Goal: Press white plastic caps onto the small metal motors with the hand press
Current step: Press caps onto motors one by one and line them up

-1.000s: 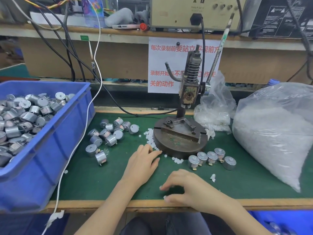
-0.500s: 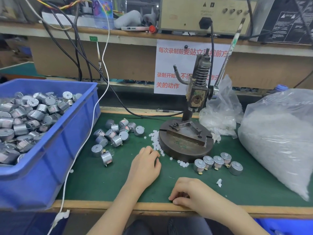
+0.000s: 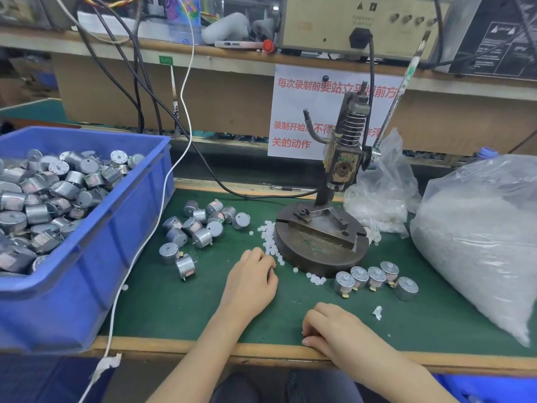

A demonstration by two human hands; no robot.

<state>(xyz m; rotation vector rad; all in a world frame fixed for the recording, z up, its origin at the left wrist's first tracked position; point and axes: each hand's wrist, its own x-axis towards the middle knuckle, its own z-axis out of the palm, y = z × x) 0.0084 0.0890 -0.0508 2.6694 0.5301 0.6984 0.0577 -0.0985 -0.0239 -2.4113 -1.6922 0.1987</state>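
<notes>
Dozens of loose white caps [image 3: 268, 237] lie against the press [image 3: 319, 251] base at mid-frame, where your left hand [image 3: 251, 276] curls its fingers; whether they pinch one I cannot tell. A careless sweep could scatter them. Your right hand [image 3: 328, 327], fingers curled at the front edge of the surface [image 3: 174, 309], may hide a part that could drop off. Five motors [image 3: 376, 276] wait lower right of the base.

even bright overhead light, soft shadows, wide-angle bending at edges
</notes>
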